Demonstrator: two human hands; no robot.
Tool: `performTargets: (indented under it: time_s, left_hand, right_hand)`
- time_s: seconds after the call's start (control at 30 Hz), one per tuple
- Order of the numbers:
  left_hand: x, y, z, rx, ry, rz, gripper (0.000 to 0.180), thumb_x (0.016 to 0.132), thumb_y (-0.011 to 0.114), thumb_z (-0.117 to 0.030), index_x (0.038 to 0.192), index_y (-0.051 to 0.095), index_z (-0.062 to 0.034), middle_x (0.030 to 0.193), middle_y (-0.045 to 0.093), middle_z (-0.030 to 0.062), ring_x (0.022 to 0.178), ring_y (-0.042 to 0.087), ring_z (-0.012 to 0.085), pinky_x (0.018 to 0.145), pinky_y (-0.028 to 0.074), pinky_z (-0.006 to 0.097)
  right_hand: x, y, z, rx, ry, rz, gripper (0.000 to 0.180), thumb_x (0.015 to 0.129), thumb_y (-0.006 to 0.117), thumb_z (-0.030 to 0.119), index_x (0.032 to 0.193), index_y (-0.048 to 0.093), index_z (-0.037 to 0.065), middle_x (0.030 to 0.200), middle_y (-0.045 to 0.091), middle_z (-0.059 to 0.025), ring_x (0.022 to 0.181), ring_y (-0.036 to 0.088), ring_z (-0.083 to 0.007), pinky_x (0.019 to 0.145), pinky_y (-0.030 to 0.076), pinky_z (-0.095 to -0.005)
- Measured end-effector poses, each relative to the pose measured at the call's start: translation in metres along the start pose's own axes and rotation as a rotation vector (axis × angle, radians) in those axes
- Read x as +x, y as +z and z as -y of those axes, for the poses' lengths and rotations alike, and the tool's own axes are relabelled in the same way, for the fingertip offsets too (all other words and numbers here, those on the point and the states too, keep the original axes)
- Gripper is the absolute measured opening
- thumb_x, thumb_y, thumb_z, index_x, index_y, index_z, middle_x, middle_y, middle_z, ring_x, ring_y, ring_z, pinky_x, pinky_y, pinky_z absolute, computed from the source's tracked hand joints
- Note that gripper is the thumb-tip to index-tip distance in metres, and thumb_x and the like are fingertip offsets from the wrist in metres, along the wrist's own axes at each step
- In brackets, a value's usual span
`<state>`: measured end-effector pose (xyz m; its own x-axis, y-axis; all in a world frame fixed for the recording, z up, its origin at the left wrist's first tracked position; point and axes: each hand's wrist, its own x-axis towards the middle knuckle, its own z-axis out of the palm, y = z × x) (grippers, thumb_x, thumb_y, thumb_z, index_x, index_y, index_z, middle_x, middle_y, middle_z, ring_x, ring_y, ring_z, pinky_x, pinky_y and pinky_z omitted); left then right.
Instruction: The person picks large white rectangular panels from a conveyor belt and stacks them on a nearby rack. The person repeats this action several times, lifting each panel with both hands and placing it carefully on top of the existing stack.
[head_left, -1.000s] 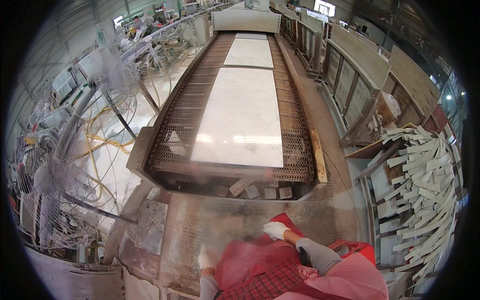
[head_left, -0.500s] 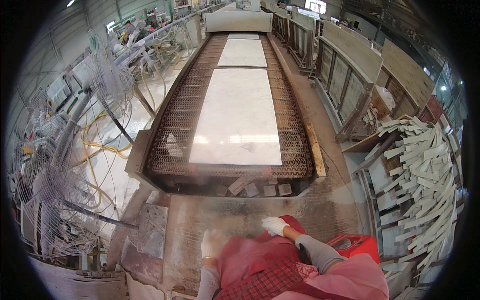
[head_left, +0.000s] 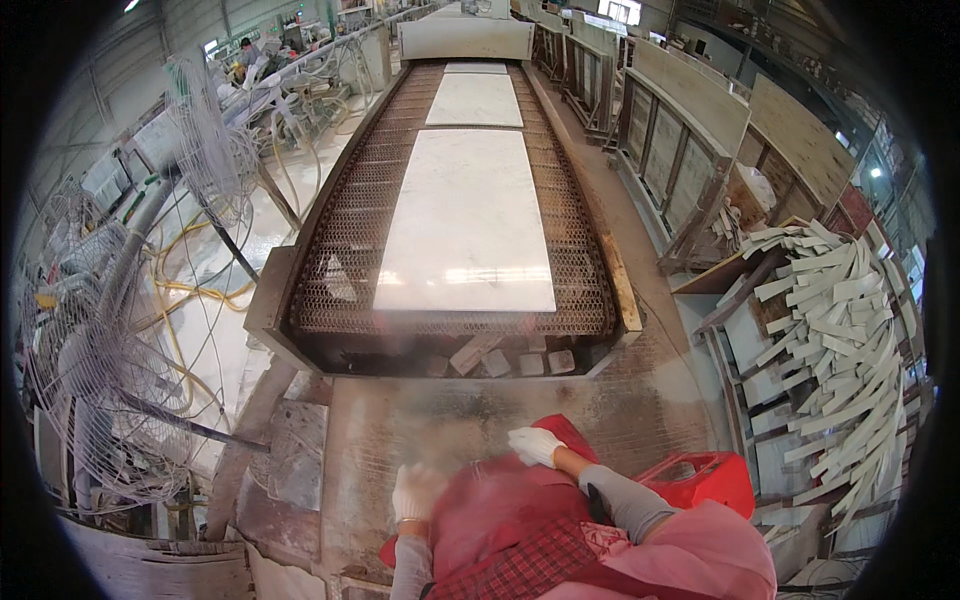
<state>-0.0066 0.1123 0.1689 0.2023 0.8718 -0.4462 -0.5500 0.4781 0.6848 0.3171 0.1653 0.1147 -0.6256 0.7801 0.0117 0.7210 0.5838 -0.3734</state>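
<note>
My left hand (head_left: 414,492), in a white glove, hangs beside the left edge of my red apron (head_left: 490,505). Its fingers are smeared by mist or blur. My right hand (head_left: 535,446), also white-gloved, is at the apron's upper right, its fingers curled together; whatever they hold, if anything, is hidden. Red cloth sticks out past that wrist. Ahead of both hands, and apart from them, a large glossy white stone slab (head_left: 465,220) lies flat on a rusty mesh conveyor (head_left: 340,220). Farther along it lies a second white slab (head_left: 474,100).
Several small stone blocks (head_left: 497,363) sit under the conveyor's near end. Wire-cage fans (head_left: 100,380) stand at the left, with yellow hoses (head_left: 170,330) behind. At the right are a rack piled with pale strips (head_left: 835,340) and a red plastic container (head_left: 705,482).
The view has shifted slightly, so the scene sits higher and farther left. The near slab appears slightly farther from the conveyor's near end. Both hands stay close to the apron.
</note>
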Motion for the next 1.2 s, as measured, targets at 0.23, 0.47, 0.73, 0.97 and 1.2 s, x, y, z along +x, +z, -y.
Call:
performTargets:
  time_s: [0.23, 0.47, 0.73, 0.97, 1.2]
  left_hand:
    - [-0.006, -0.032, 0.024, -0.92, -0.162, 0.402, 0.049, 0.087, 0.043, -0.047, 0.106, 0.046, -0.0018, 0.106, 0.05, 0.0215, 0.104, 0.045, 0.04, 0.088, 0.035, 0.053]
    - [0.006, -0.02, 0.03, -0.672, -0.135, 0.084, 0.045, 0.087, 0.041, -0.046, 0.102, 0.048, -0.0048, 0.097, 0.052, 0.0162, 0.09, 0.049, 0.0352, 0.078, 0.04, 0.05]
    - [0.056, 0.009, -0.01, -0.494, -0.05, -0.155, 0.047, 0.086, 0.046, -0.047, 0.102, 0.049, -0.0033, 0.101, 0.051, 0.0178, 0.091, 0.05, 0.0366, 0.079, 0.041, 0.051]
    - [0.105, 0.078, -0.057, -0.305, -0.006, -0.044, 0.061, 0.085, 0.05, -0.045, 0.122, 0.037, 0.0015, 0.117, 0.044, 0.0262, 0.107, 0.044, 0.0422, 0.089, 0.038, 0.054]
    - [0.152, 0.14, -0.102, -0.354, -0.168, -0.069, 0.039, 0.089, 0.046, -0.037, 0.112, 0.042, -0.0049, 0.101, 0.049, 0.0163, 0.094, 0.049, 0.0337, 0.083, 0.041, 0.048]
  right_hand:
    - [0.004, -0.056, 0.055, 1.607, 0.947, -0.049, 0.031, 0.084, 0.055, 0.017, 0.113, 0.049, 0.009, 0.071, 0.05, 0.0003, 0.053, 0.044, -0.0113, 0.045, 0.036, -0.0282]
    - [0.007, -0.086, 0.048, 1.707, 0.93, -0.133, 0.031, 0.085, 0.054, 0.015, 0.115, 0.049, 0.008, 0.079, 0.055, -0.0015, 0.06, 0.051, -0.0129, 0.05, 0.041, -0.0265]
    - [0.067, -0.151, -0.006, 1.856, 0.732, -0.516, 0.035, 0.084, 0.052, 0.004, 0.118, 0.046, 0.004, 0.072, 0.05, -0.0006, 0.056, 0.046, -0.0095, 0.049, 0.041, -0.0238]
    - [0.095, -0.212, -0.079, 1.227, 0.809, -0.836, 0.033, 0.082, 0.053, 0.008, 0.115, 0.052, 0.001, 0.079, 0.053, -0.0032, 0.063, 0.048, -0.0118, 0.054, 0.039, -0.023]
    - [0.103, -0.235, -0.099, 0.259, 1.003, -0.498, 0.052, 0.077, 0.051, 0.035, 0.12, 0.05, 0.005, 0.108, 0.056, -0.0226, 0.1, 0.054, -0.0344, 0.087, 0.042, -0.0373]
